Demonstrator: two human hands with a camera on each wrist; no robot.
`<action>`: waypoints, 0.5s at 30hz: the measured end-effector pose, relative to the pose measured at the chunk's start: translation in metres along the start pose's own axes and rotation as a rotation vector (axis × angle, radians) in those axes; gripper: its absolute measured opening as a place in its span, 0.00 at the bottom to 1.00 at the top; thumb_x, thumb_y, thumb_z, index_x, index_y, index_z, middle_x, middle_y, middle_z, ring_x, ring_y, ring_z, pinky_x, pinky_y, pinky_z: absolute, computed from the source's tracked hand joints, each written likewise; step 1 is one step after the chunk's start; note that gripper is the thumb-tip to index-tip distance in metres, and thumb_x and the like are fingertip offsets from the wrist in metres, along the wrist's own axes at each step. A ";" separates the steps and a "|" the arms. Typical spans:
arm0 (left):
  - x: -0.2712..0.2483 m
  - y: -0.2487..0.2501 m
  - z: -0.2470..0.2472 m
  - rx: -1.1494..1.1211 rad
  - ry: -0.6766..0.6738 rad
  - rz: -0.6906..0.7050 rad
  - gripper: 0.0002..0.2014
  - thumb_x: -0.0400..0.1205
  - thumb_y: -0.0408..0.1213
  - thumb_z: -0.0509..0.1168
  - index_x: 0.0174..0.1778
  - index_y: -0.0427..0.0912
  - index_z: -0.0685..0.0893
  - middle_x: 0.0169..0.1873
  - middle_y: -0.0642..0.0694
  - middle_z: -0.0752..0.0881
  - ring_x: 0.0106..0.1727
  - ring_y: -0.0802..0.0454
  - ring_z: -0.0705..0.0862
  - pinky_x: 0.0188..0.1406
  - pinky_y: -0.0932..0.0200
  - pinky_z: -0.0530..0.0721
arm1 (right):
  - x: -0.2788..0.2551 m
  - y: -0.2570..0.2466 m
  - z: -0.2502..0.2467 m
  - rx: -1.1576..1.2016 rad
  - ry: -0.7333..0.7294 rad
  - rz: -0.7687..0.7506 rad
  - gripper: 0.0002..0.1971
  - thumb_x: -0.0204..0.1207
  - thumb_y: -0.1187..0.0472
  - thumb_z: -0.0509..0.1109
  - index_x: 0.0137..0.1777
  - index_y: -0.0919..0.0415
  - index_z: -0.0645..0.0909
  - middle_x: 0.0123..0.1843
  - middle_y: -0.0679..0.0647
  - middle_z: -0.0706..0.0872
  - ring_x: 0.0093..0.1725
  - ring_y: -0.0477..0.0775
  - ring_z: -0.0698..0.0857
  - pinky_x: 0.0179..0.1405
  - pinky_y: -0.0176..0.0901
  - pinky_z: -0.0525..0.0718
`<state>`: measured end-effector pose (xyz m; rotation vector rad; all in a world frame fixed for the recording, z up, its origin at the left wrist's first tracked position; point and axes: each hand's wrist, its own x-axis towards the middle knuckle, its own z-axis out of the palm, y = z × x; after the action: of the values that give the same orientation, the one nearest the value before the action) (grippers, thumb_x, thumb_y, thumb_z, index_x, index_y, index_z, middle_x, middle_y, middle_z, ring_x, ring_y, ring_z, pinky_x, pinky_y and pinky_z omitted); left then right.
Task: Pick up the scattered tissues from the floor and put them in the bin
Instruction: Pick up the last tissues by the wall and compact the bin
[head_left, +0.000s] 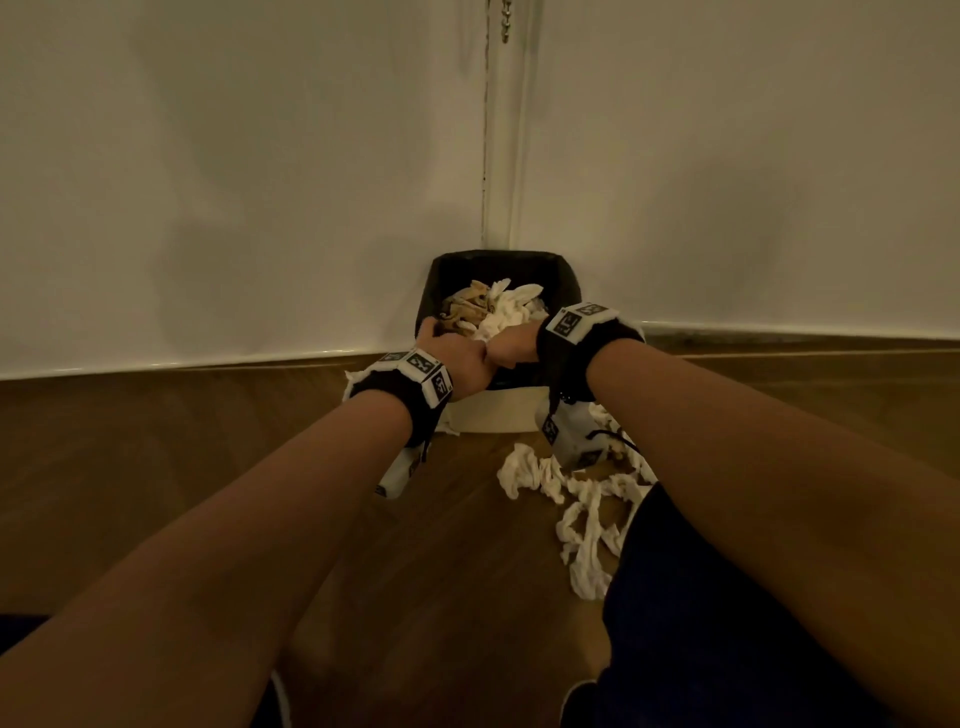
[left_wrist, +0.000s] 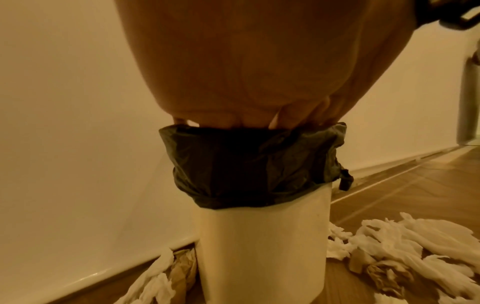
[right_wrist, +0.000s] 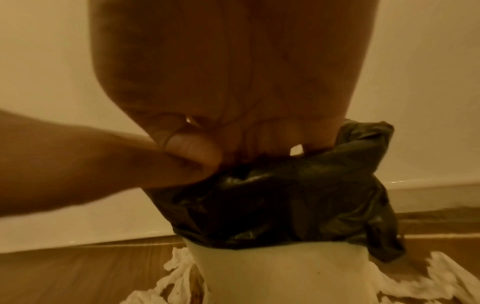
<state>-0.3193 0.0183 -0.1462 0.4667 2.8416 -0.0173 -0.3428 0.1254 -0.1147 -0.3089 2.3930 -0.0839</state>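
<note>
A white bin (head_left: 493, 410) with a black liner (head_left: 498, 257) stands in the corner, heaped with white and brown tissues (head_left: 506, 306). Both hands reach over its near rim, knuckles touching. My left hand (head_left: 434, 332) dips its fingers (left_wrist: 246, 121) behind the liner (left_wrist: 249, 164), so their tips are hidden. My right hand (head_left: 511, 345) curls its fingers (right_wrist: 272, 131) down into the bin (right_wrist: 280, 271), a white scrap showing between them. More crumpled tissues (head_left: 582, 499) lie on the floor right of the bin, and some (left_wrist: 155, 281) lie at its left foot.
White walls meet right behind the bin, with a skirting board (head_left: 208, 358) along the wooden floor (head_left: 182, 467). A dark blue clothed knee (head_left: 727, 597) covers part of the floor tissues. A bead chain (head_left: 506, 21) hangs in the corner above.
</note>
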 end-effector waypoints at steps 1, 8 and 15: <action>0.001 -0.001 0.000 0.015 -0.026 -0.021 0.21 0.84 0.51 0.43 0.39 0.49 0.79 0.43 0.46 0.85 0.58 0.44 0.81 0.74 0.33 0.48 | -0.001 -0.001 0.002 -0.009 0.003 -0.006 0.08 0.84 0.71 0.50 0.49 0.66 0.70 0.36 0.58 0.68 0.33 0.47 0.64 0.37 0.26 0.68; -0.010 -0.014 -0.005 -0.217 0.095 -0.070 0.20 0.86 0.45 0.43 0.59 0.48 0.80 0.55 0.47 0.86 0.62 0.45 0.80 0.74 0.37 0.48 | 0.003 -0.007 0.004 -0.196 0.075 0.016 0.22 0.83 0.58 0.55 0.75 0.63 0.69 0.74 0.63 0.73 0.72 0.64 0.73 0.74 0.53 0.70; -0.034 -0.045 -0.006 -1.322 0.454 -0.222 0.16 0.87 0.34 0.48 0.55 0.36 0.82 0.36 0.44 0.87 0.40 0.54 0.86 0.42 0.59 0.80 | -0.022 -0.024 -0.017 -0.293 0.310 0.001 0.30 0.79 0.38 0.54 0.76 0.55 0.67 0.77 0.61 0.70 0.75 0.67 0.69 0.70 0.68 0.67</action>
<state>-0.3041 -0.0342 -0.1333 -0.1757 2.4957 1.9251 -0.3340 0.1069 -0.0844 -0.4589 2.7147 0.2381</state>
